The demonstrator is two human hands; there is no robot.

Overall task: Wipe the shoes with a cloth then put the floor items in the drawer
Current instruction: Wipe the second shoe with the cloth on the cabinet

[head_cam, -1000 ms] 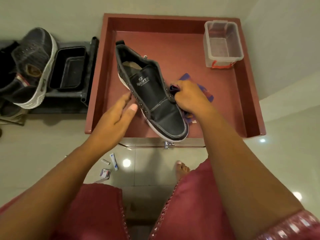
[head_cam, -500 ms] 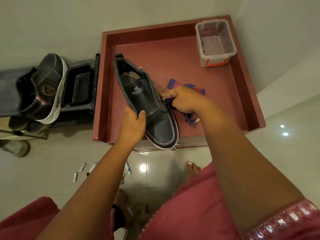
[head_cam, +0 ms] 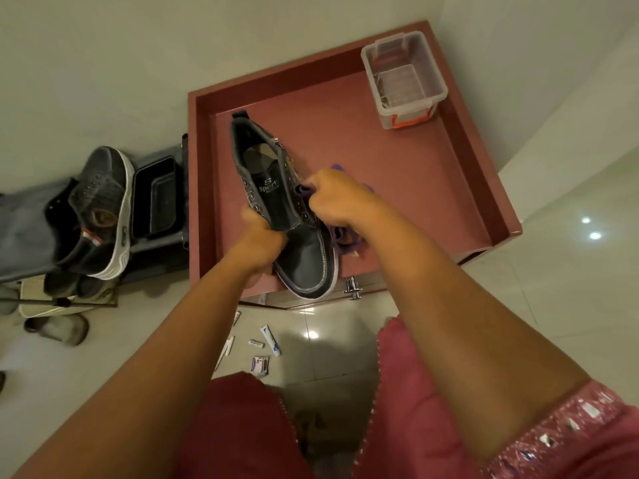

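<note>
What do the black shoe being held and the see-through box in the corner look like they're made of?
Black shoe: probably leather or faux leather, smooth with a slight sheen, pale stitching, white sole edge. Clear box: likely rigid plastic, since the red surface shows through its walls.

Both my bare forearms reach forward toward the dark shoe (head_cam: pixel 304 243). My left hand (head_cam: pixel 257 243) grips the shoe at its left side, fingers curled round the upper near the tongue, wrist bent slightly inward. My right hand (head_cam: pixel 340 198) sits at the shoe's right side, knuckles up, fingers bunched round a purple cloth (head_cam: pixel 304 191) pressed against its laces.
</note>
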